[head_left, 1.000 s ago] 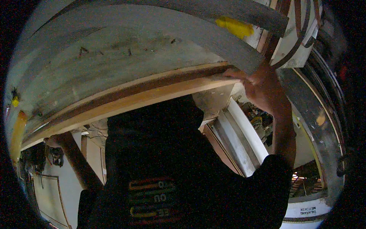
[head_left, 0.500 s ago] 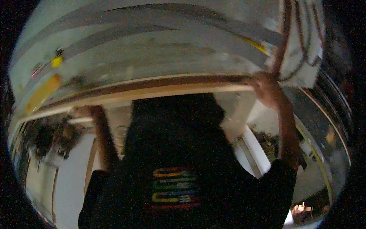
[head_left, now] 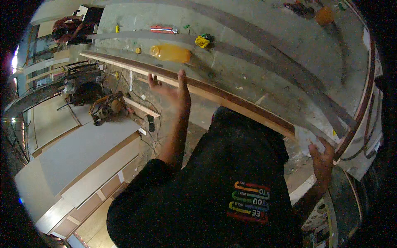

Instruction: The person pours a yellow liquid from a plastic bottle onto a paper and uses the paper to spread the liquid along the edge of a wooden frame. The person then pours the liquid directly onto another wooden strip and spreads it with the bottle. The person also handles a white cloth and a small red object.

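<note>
A long wooden strip, dark brown on top with a pale side, lies along the near edge of the grey-green worktop. My left hand is raised at the near side of the strip, fingers apart and palm turned up, holding nothing. Off the strip's right end, my right hand hangs with thumb and fingers spread, also without anything visible in it. Beyond the strip sits a clear bottle of orange-yellow liquid on its side, with a small yellow cap close by.
Long grey strips cross the worktop. A red-and-silver tool and a yellow bundle lie farther back. Dusty machinery and stacked panels stand at left. Another person is at the far left.
Both hands were on the wooden strip and have let go of it. The view has swung leftward, bringing the panels, machinery and other person into sight.
</note>
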Demonstrator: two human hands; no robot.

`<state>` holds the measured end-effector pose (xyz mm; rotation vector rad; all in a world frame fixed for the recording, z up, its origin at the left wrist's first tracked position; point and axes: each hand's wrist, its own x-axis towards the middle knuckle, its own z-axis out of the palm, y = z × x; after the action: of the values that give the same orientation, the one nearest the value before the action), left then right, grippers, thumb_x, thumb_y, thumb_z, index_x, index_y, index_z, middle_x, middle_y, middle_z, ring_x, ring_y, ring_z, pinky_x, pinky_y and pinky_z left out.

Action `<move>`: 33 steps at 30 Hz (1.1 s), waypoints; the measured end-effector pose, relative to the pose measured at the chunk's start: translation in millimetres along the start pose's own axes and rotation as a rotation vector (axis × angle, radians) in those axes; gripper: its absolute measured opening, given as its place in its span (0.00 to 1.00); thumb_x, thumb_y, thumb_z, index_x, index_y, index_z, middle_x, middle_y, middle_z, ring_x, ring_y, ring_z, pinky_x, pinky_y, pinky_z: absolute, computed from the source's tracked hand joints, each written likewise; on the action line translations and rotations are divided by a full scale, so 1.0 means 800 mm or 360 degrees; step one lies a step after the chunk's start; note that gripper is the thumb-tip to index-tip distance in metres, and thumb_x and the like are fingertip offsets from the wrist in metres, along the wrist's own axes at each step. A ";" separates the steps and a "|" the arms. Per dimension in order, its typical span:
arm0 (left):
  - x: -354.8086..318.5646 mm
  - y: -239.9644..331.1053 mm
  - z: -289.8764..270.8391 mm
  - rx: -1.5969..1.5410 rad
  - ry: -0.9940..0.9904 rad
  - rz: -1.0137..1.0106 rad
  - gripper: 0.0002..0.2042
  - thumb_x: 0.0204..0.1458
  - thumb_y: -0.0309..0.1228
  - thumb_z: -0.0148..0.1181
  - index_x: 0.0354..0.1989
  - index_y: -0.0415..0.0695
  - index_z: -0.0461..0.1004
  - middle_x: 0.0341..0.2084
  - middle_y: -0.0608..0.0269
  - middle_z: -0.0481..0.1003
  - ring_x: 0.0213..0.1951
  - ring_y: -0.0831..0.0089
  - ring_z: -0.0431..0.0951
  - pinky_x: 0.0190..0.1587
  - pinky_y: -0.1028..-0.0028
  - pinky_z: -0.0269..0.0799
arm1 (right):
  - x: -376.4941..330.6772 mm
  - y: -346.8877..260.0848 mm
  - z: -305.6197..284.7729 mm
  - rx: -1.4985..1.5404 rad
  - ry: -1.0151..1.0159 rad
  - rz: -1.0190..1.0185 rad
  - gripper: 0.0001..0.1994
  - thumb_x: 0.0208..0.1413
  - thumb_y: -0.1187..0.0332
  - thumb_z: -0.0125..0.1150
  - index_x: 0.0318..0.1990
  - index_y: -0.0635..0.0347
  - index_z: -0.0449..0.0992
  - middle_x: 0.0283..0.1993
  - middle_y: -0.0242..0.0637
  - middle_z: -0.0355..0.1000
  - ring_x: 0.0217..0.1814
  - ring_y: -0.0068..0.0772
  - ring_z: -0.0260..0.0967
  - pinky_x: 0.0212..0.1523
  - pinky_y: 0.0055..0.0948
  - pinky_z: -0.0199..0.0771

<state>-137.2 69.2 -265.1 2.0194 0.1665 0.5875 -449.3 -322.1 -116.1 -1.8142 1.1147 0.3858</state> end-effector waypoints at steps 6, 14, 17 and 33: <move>0.086 -0.016 0.071 -0.0440 -0.0592 -0.0088 0.39 0.44 0.32 0.79 0.62 0.38 0.62 0.55 0.53 0.68 0.55 0.64 0.69 0.61 0.60 0.65 | 0.019 -0.072 0.091 0.0151 0.0385 -0.0322 0.22 0.54 0.64 0.72 0.54 0.65 0.77 0.54 0.44 0.75 0.57 0.39 0.71 0.60 0.38 0.70; 0.095 0.155 0.141 0.0179 -0.1555 0.1796 0.31 0.34 0.26 0.75 0.54 0.54 0.76 0.48 0.62 0.76 0.51 0.59 0.76 0.58 0.54 0.68 | 0.069 -0.138 0.158 0.1609 0.0197 -0.0343 0.22 0.55 0.66 0.72 0.55 0.64 0.76 0.53 0.37 0.77 0.53 0.30 0.74 0.56 0.31 0.73; 0.101 0.246 0.144 0.0457 -0.1517 0.2348 0.31 0.38 0.27 0.70 0.57 0.60 0.76 0.48 0.67 0.76 0.53 0.65 0.75 0.64 0.52 0.57 | 0.074 -0.142 0.180 0.1982 0.0268 -0.0259 0.20 0.55 0.66 0.71 0.53 0.62 0.77 0.48 0.36 0.78 0.51 0.32 0.76 0.53 0.34 0.76; 0.073 0.426 0.227 -0.0682 0.0308 0.3068 0.20 0.48 0.62 0.65 0.51 0.93 0.73 0.49 0.92 0.74 0.62 0.73 0.61 0.69 0.49 0.38 | 0.057 -0.170 0.141 0.2629 -0.0214 -0.0530 0.19 0.57 0.66 0.68 0.55 0.60 0.74 0.47 0.33 0.77 0.46 0.29 0.79 0.46 0.34 0.83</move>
<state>-43.1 -224.9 -26.2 1.1139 -1.7806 1.7003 -291.4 -231.6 -128.3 -0.4247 0.5785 -0.5233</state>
